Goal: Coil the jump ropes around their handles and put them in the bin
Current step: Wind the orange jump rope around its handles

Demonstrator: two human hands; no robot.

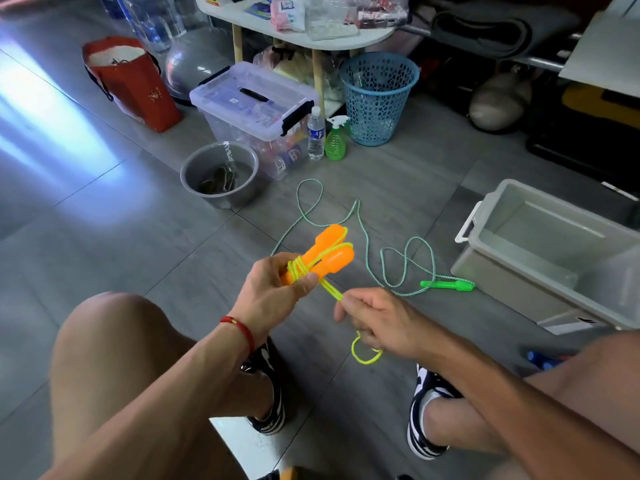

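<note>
Orange handles (pixel 325 252) gripped in left hand (pixel 273 296), yellow rope (pixel 330 291) pinched by right fingers (pixel 341 306).

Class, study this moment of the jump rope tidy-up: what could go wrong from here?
The left hand pinches the yellow cord wraps against the orange handles; if that grip eases, the coil may spring loose. The right hand holds only a short tail, which could slip before it is tucked. The green rope lies looped on the floor and might tangle when lifted.

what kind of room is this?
Probably a home storage or spare room: grey tiled floor, a lidded clear storage box, a blue mesh wastebasket, and a cluttered white table behind them.
</note>
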